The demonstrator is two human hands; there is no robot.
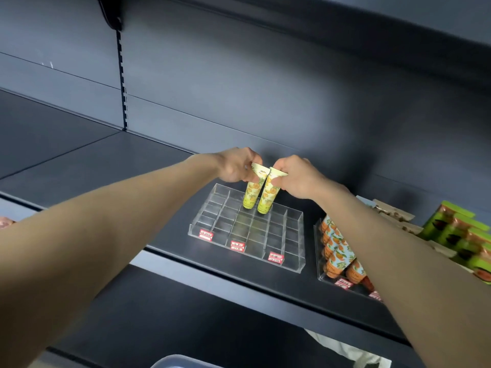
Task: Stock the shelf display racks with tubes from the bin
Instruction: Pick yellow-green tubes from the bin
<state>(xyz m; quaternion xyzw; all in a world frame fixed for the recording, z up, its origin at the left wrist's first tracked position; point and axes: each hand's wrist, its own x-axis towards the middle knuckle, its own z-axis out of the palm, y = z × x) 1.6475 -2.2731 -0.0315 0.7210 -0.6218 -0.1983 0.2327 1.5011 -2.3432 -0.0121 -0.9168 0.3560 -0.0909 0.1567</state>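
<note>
Left grip (233,166), right grip (295,179) pinch tubes (267,197) topside.

Both bare arms stretched forward, left hand (235,166) and right hand (295,177) close together, fingers curled in pinching grips, knuckles up

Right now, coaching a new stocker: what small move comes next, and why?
Probably release both: left hand and right hand each pinch a crimped end, and the left yellow tube and right yellow tube seem seated cap-down in back cells of the clear rack.
</note>
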